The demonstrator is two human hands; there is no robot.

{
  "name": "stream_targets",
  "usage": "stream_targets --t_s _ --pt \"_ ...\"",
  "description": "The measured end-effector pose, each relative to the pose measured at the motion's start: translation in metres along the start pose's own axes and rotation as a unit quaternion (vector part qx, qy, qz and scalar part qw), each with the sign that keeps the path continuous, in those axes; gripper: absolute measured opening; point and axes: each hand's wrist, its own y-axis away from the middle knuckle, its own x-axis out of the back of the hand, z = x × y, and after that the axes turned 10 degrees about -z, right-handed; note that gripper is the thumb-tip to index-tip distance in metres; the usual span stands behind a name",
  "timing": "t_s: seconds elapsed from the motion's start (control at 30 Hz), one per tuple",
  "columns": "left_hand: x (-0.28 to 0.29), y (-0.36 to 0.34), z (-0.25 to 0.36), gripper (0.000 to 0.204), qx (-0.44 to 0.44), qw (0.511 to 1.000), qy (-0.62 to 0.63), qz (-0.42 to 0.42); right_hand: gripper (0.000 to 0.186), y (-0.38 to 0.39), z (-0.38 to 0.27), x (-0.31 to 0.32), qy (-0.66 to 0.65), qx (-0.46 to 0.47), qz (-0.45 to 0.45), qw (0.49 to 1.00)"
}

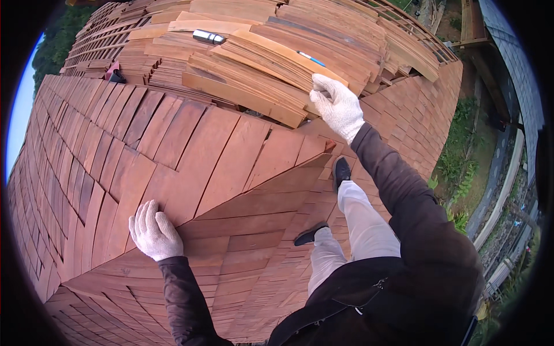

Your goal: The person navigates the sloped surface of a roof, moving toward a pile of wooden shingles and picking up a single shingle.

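Note:
My left hand [154, 232], in a white knit glove, lies on the reddish-brown wooden shingles [183, 138] at the edge of the raised roof slope, its fingers stretched out flat. My right hand [336, 106], gloved alike, is over the near right end of a stack of loose wooden shingles [248, 92]. Its fingers are curled in toward the thumb; whatever they may hold is hidden. A blue pen-like tool [311, 58] lies on the stack just beyond that hand. Farther left on the wood rests a silver and black cylinder [208, 37].
My shoes [341, 173] stand on the lower shingled slope [259, 254], below the overhanging edge. A dark red and black item [115, 73] sits at the far left. Open battens [95, 43] show behind it. At right the roof ends above ground with plants [459, 173].

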Motion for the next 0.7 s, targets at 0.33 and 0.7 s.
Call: stream_targets --t_s 0.33,0.7 --pt "0.001 0.004 -0.018 0.046 -0.028 0.996 0.0 -0.08 0.067 -0.095 0.258 0.013 0.366 -0.206 -0.2 0.885" --pt "0.002 0.011 -0.021 0.051 0.057 0.987 0.089 -0.122 0.09 -0.147 0.325 0.036 0.246 -0.189 -0.251 0.917"
